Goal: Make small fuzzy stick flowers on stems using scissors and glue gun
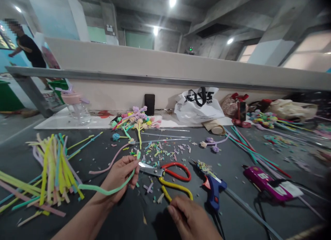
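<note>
My left hand [121,174] pinches a mint-green pipe cleaner [103,190] near its upper end; the rest curves down leftward across my wrist. Scissors [156,170] with one red and one yellow handle lie beside that hand, their blades pointing at its fingertips. My right hand [192,217] is curled in front of the yellow handle, overlapping it in view; whether it grips the handle is hidden. Small pipe cleaner clippings [165,150] are scattered beyond the scissors. A pink pipe cleaner stem [113,159] lies just past my left hand.
Loose pipe cleaners [55,167] are piled at left. A blue glue gun [214,191] and a magenta device [269,185] with cords lie at right. Finished-looking pipe cleaner flowers [139,117], a phone [149,104], a jug [77,110] and a white bag [199,107] line the back. A person [31,48] stands far left.
</note>
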Motion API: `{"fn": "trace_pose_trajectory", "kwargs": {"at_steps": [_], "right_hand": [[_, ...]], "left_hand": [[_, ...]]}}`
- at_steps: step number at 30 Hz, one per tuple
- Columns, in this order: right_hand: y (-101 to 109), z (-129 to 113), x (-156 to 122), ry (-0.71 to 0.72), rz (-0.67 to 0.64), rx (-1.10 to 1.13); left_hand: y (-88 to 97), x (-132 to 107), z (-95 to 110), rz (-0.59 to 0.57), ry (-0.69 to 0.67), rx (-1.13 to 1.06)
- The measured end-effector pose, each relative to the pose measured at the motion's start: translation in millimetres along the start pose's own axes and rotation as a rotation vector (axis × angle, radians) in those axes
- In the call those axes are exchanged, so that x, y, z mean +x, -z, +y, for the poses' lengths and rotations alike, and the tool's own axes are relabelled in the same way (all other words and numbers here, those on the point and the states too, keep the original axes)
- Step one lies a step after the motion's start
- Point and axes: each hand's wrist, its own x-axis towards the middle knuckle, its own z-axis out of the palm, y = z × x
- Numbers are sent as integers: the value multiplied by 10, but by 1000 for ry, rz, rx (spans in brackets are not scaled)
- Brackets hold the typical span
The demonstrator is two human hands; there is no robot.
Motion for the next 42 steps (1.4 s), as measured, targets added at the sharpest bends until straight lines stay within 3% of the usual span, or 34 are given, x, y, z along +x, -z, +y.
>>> {"fn": "trace_pose_trajectory", "kwargs": {"at_steps": [6, 12, 15, 18, 23, 28, 31, 34, 37, 39, 42], "right_hand": [[172, 113, 99, -6, 26, 5], [370, -38, 114, 6, -39, -106], [435, 74, -36, -111, 125, -65], [521, 341, -279, -375, 333, -22], [551, 623, -539, -645, 280, -98], [526, 679, -388, -742, 225, -234], [548, 770, -325, -770, 238, -154], [543, 855, -358, -817, 270, 76], [517, 833, -432, -856, 358, 657], [515, 750, -483, -796, 421, 1072], [529, 595, -537, -777, 425, 1488]], "left_hand": [[14, 13, 69, 83, -28, -41], [92, -12, 103, 164, -64, -20], [117, -6, 78, 152, -61, -9], [105, -14, 50, 135, -48, 3], [72, -36, -7, 95, -19, 41], [84, -7, -60, 71, 5, 42], [75, -1, -52, 90, 9, 39], [44, -18, -23, 91, 16, 34], [9, -41, 3, 81, 15, 26], [-9, -49, 12, 77, 15, 17], [-20, -47, 13, 66, 16, 6]]}}
